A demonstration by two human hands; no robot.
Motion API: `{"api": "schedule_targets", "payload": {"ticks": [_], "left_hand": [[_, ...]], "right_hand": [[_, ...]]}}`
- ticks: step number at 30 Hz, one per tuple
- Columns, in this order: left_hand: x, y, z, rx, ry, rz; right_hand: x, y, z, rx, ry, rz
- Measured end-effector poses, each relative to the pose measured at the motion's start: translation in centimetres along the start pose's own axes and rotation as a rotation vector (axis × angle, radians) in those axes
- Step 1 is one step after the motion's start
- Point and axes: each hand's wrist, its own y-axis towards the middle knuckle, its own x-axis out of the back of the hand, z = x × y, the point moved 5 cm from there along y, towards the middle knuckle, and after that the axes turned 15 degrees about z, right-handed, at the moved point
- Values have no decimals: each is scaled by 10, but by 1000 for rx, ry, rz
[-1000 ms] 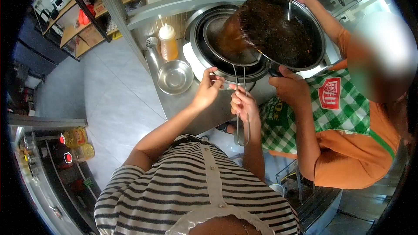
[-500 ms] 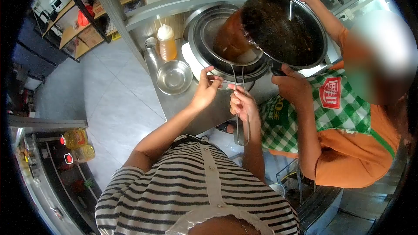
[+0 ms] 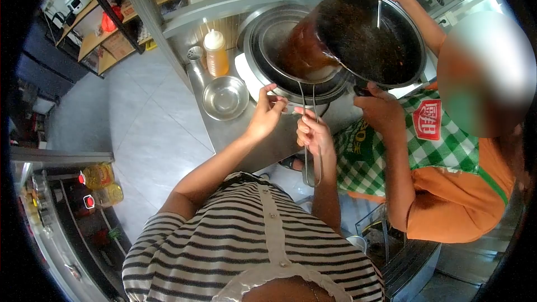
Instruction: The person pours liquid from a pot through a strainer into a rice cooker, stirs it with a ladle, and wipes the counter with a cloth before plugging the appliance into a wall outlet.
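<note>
My right hand (image 3: 315, 131) is closed round the long wire handle (image 3: 306, 162) of a strainer (image 3: 274, 61), which lies over a dark round pot (image 3: 254, 56) on the counter. My left hand (image 3: 269, 113) is near the pot's front edge, fingers bent and apart, holding nothing that I can see. A co-worker holds a big black pan (image 3: 411, 70) tilted over the strainer, one hand at its dark handle and the other at its far rim with a metal utensil (image 3: 380, 11). Dark brown liquid (image 3: 307, 50) pours from the pan into the strainer.
Left of the pot on the counter (image 3: 268, 145) are a steel bowl (image 3: 225, 98), a squeeze bottle (image 3: 216, 53) and a metal shaker (image 3: 196, 56). The co-worker in a checked apron (image 3: 391, 162) stands close on my right. Oil bottles (image 3: 106, 196) are at the lower left.
The co-worker's pan has shifted slightly to the right, and its liquid streams more thickly into the strainer. My hands have hardly moved.
</note>
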Motion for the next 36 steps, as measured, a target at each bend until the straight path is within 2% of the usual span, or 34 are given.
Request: {"api": "schedule_targets", "payload": {"ticks": [36], "left_hand": [[0,3,2,44,-46,-4]], "right_hand": [[0,-2,-1,-25,3,-15]]}}
